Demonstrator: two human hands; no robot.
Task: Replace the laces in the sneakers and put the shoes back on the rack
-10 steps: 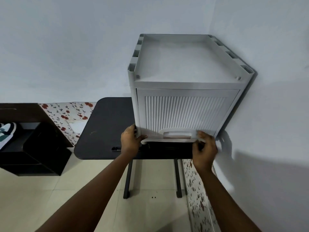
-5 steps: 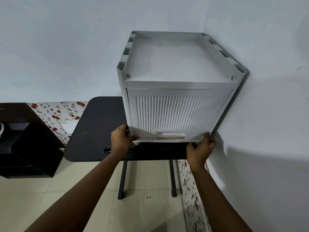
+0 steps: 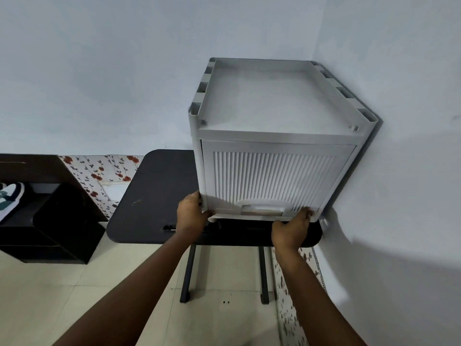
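My dark table (image 3: 159, 196) with rounded corners stands on black legs on the pale tiled floor (image 3: 74, 303), pushed into the corner. The white plastic cabinet (image 3: 272, 171) sits on its right part. Left of the table, a dark wooden unit (image 3: 50, 221) rests on the floor.

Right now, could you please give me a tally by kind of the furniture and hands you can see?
White cabinet: 1
Dark table: 1
Dark shelf unit: 1
Hands, left hand and right hand, both gripping the cabinet's lower front edge: 2
Total: 5
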